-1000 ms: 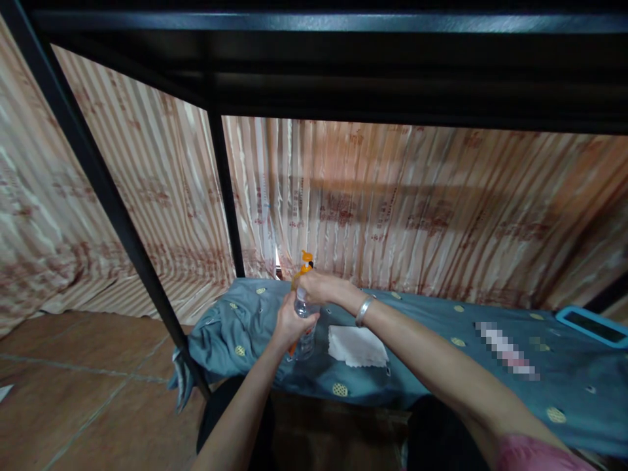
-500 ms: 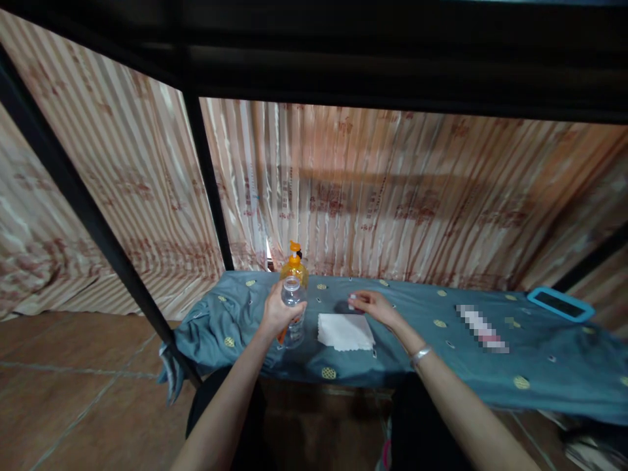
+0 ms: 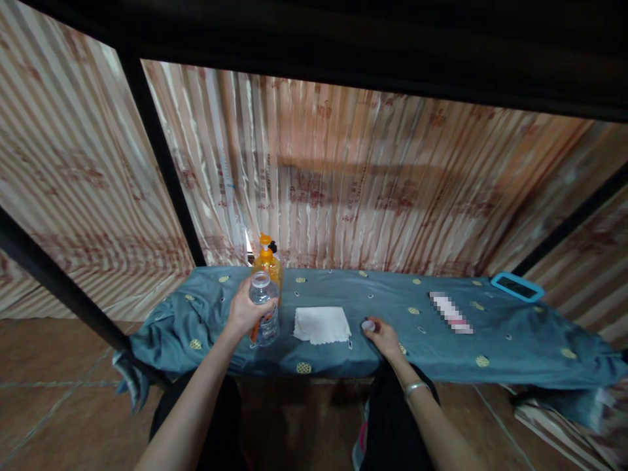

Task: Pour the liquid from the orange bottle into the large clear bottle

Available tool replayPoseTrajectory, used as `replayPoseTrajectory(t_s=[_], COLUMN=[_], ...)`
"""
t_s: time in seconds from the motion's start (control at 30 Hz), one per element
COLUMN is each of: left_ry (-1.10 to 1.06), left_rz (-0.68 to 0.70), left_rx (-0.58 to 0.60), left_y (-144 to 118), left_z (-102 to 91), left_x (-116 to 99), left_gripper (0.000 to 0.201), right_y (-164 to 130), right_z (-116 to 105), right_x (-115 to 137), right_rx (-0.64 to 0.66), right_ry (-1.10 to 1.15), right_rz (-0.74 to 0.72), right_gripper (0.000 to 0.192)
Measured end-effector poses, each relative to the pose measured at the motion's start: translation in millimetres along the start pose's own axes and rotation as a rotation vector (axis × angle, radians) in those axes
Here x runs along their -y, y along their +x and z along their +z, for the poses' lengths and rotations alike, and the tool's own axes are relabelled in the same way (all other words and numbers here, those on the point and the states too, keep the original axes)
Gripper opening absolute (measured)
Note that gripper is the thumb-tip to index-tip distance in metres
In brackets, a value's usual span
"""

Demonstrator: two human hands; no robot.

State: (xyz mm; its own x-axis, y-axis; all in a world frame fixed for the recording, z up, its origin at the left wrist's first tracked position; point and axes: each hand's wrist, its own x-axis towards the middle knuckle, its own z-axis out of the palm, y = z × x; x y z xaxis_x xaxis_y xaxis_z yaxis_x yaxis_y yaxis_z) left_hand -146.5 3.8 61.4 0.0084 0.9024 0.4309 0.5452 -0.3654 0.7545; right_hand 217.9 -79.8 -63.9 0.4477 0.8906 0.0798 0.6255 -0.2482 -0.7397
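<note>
On the left part of the bed (image 3: 387, 294), seen from the head camera, a clear plastic bottle (image 3: 268, 327) stands upright with its mouth uncovered, just in front of an orange pump bottle (image 3: 273, 267). The left hand (image 3: 249, 309) grips it by the upper body, thumb across the near side below the neck, most of its fingers hidden. It looks light, with thin, smooth walls that would probably dent under a hard squeeze; whether it holds liquid I cannot tell. A gentle hold on the shoulder or middle should suit it best. That forearm slants up from the near left. To the right, past a white cloth (image 3: 322, 325) lying flat, the right hand (image 3: 384, 337) pinches a small whitish cap (image 3: 367, 325) between its fingertips, low over the bed. The cap seems light and stiff, best held by its rim.
</note>
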Motion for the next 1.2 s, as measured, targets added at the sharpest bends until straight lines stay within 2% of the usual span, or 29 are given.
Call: replayPoseTrajectory(t_s=[0.2,0.33,0.43,0.53,0.67,0.8,0.9,1.03,1.13,1.2], left_ry=[0.006,-0.017,-0.036,-0.047,-0.056,-0.093,-0.106,-0.091,-0.070,-0.059], left_rz=[-0.026,0.000,0.000,0.014,0.022,0.036,0.043,0.059,0.074,0.073], left_rx=[-0.001,-0.019,-0.019,-0.020,-0.022,-0.032,-0.037,-0.029,-0.022,-0.016], left_y=[-1.8,-2.9,-3.7,-4.2,-4.4,-4.3,-4.3,-4.7,-5.5,-5.9], left_z=[-2.4,-1.6,-0.7,0.5,2.0,2.2,2.1,2.2,2.4,2.3], left_x=[-6.0,-4.8,-2.1,0.7,3.3,3.6,3.7,4.7,5.4,5.1], left_gripper=[0.060,0.059,0.060,0.059,0.059,0.058,0.059,0.060,0.061,0.061], right_y=[11.1,8.6,0.3,-7.8,-6.9,13.5,31.5,43.3,44.3,44.4], right_z=[-3.3,-1.8,1.4,7.5,19.4,37.4,56.1,79.1,85.2,81.3], right_x=[0.3,3.6,19.1,58.6,147.6,240.3,286.9,313.1,313.8,309.2], right_rx=[0.001,-0.027,-0.078,-0.079,0.005,0.065,0.101,0.184,0.188,0.167], right_ry=[-0.235,-0.278,-0.267,-0.209,-0.069,0.061,0.091,0.051,0.025,0.023], right_rz=[0.030,-0.003,-0.065,-0.199,-0.452,-0.630,-0.703,-0.750,-0.730,-0.711], right_gripper=[0.024,0.029,0.038,0.039,0.041,0.048,0.050,0.033,0.024,0.023])
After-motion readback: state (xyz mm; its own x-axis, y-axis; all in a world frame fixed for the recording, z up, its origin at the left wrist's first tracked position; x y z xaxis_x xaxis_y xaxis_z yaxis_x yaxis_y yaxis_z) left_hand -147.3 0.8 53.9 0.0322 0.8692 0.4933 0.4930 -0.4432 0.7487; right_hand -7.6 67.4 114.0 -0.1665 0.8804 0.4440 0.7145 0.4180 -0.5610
